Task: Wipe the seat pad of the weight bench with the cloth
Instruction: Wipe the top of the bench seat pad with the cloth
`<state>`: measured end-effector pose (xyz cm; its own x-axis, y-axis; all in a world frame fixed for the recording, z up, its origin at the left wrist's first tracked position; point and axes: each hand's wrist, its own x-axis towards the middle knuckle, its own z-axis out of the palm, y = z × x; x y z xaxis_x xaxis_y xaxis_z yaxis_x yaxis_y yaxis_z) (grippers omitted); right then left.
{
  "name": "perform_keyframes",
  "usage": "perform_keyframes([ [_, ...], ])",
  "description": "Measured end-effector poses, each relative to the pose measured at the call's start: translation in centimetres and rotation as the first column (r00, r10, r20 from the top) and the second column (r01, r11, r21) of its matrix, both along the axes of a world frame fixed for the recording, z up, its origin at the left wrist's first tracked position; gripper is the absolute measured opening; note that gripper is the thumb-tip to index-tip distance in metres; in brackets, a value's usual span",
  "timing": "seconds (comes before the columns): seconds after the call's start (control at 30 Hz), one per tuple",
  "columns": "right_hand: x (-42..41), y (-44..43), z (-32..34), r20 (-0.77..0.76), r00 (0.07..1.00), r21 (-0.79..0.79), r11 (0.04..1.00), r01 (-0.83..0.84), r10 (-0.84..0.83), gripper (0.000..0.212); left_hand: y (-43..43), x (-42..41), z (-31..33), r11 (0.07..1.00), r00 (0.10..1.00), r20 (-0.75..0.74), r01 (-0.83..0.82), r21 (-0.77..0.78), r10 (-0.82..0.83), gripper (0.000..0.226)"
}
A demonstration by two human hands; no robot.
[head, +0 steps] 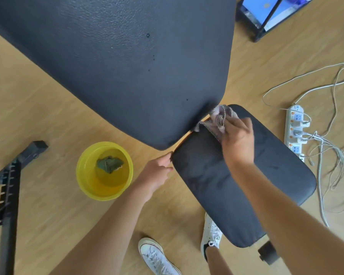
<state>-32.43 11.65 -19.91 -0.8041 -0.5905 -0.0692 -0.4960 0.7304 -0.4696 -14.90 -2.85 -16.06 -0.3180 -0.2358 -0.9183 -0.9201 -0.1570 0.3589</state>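
The black seat pad (pixel 246 187) of the weight bench lies at lower right, with damp streaks on its surface. My right hand (pixel 237 139) presses a pinkish-grey cloth (pixel 216 121) with a stitched border onto the pad's far end, close to the gap below the backrest. The cloth bunches out past my fingers. My left hand (pixel 157 171) rests against the pad's left far corner, fingers curled on the edge, holding nothing else.
The large black backrest pad (pixel 117 66) fills the upper left. A yellow basin (pixel 104 170) holding water and a green rag (pixel 109 164) sits on the wooden floor. A power strip (pixel 295 130) with tangled white cables lies right. White shoes (pixel 157 257) stand below.
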Motion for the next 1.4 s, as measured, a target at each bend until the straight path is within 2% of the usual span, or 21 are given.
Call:
perform_keyframes([
  [0.03,1.9,-0.7,-0.3,0.004,0.998,0.08,0.995,0.058,-0.058,0.024,0.1,-0.1,-0.2,0.999,0.999,0.014,-0.033,0.008,0.033,0.071],
  [0.07,4.4,-1.1,-0.1,0.039,0.998,0.053,0.997,-0.05,0.048,0.021,0.1,-0.2,-0.5,0.997,0.996,0.029,-0.082,0.004,0.081,0.068],
  [0.1,6.7,-2.0,0.4,0.028,0.956,-0.025,0.956,-0.292,0.293,0.02,-0.1,-0.3,-0.8,0.991,0.99,0.048,-0.133,-0.016,0.134,0.06],
  [0.17,5.8,-2.4,1.2,-0.103,0.658,0.082,0.665,-0.742,0.746,0.027,-0.4,-0.8,-0.6,0.981,0.979,0.073,-0.189,-0.046,0.192,0.047],
  [0.2,2.5,-1.9,1.4,-0.056,0.618,0.171,0.618,-0.768,0.784,0.029,-0.3,-1.1,-0.4,0.982,0.979,0.08,-0.188,-0.018,0.188,0.047],
  [0.23,-1.4,-1.6,1.6,-0.044,0.741,0.246,0.726,-0.642,0.67,0.029,-0.3,-1.4,-0.5,0.986,0.983,0.082,-0.165,0.02,0.163,0.053],
  [0.27,-4.6,-0.9,1.2,-0.181,0.88,0.211,0.891,-0.402,0.44,0.03,-0.2,-1.5,-0.3,0.988,0.985,0.09,-0.148,0.037,0.144,0.063],
  [0.3,-6.2,-0.1,1.4,-0.213,0.971,0.159,0.984,-0.079,0.112,0.025,0.0,-1.8,0.0,0.992,0.988,0.092,-0.123,0.024,0.12,0.07],
  [0.33,-5.4,0.6,0.9,-0.234,0.969,0.113,0.988,0.105,-0.076,0.017,0.1,-2.0,0.1,0.995,0.992,0.079,-0.101,-0.018,0.102,0.069],
  [0.37,-2.9,0.8,0.7,-0.171,0.979,0.1,0.986,0.132,-0.113,0.015,0.3,-2.0,0.3,0.996,0.995,0.06,-0.08,-0.047,0.083,0.064],
  [0.4,0.6,1.2,0.6,-0.065,0.996,0.045,0.997,-0.058,0.061,0.02,0.5,-2.1,0.4,0.996,0.998,0.037,-0.052,-0.077,0.055,0.056],
  [0.47,4.8,2.2,0.2,-0.098,0.853,0.023,0.858,-0.513,0.513,0.027,0.7,-2.3,0.1,0.98,0.999,0.009,0.047,-0.195,-0.046,0.038],
  [0.5,3.9,2.9,0.5,-0.108,0.769,0.064,0.776,-0.627,0.63,0.025,0.9,-2.3,0.0,0.965,0.993,0.013,0.118,-0.236,-0.118,0.035],
  [0.53,1.4,3.3,0.3,-0.099,0.771,0.129,0.776,-0.617,0.629,0.022,1.2,-2.3,-0.1,0.936,0.978,0.026,0.205,-0.285,-0.207,0.04],
  [0.6,-3.6,3.6,0.1,-0.103,0.929,0.133,0.931,-0.341,0.355,0.02,1.8,-2.6,0.0,0.881,0.953,0.055,0.297,-0.369,-0.299,0.059],
  [0.67,-6.3,3.1,0.7,-0.001,0.993,0.143,0.983,-0.113,0.115,0.022,2.3,-3.0,0.1,0.834,0.938,0.104,0.342,-0.432,-0.331,0.071],
  [0.8,-8.3,3.4,2.8,0.178,0.984,0.194,0.979,-0.059,0.024,0.03,2.6,-3.6,0.5,0.819,0.931,0.138,0.364,-0.445,-0.338,0.08],
  [0.97,-7.6,15.8,4.0,0.256,0.858,0.494,0.824,0.279,-0.444,0.063,2.8,-3.9,0.6,0.793,0.916,0.16,0.398,-0.461,-0.367,0.08],
  [1.1,-7.5,20.8,5.4,0.348,0.757,0.592,0.756,0.28,-0.553,0.066,3.3,-4.0,1.0,0.766,0.905,0.18,0.422,-0.485,-0.385,0.077],
  [1.27,-10.7,8.4,3.5,0.546,0.777,0.272,0.943,0.191,-0.314,0.053,3.8,-3.8,0.9,0.742,0.901,0.176,0.427,-0.516,-0.396,0.076],
  [1.4,-12.3,6.3,3.1,0.535,0.808,0.273,0.956,0.109,-0.245,0.062,3.6,-3.6,0.0,0.722,0.894,0.183,0.439,-0.534,-0.408,0.078],
])
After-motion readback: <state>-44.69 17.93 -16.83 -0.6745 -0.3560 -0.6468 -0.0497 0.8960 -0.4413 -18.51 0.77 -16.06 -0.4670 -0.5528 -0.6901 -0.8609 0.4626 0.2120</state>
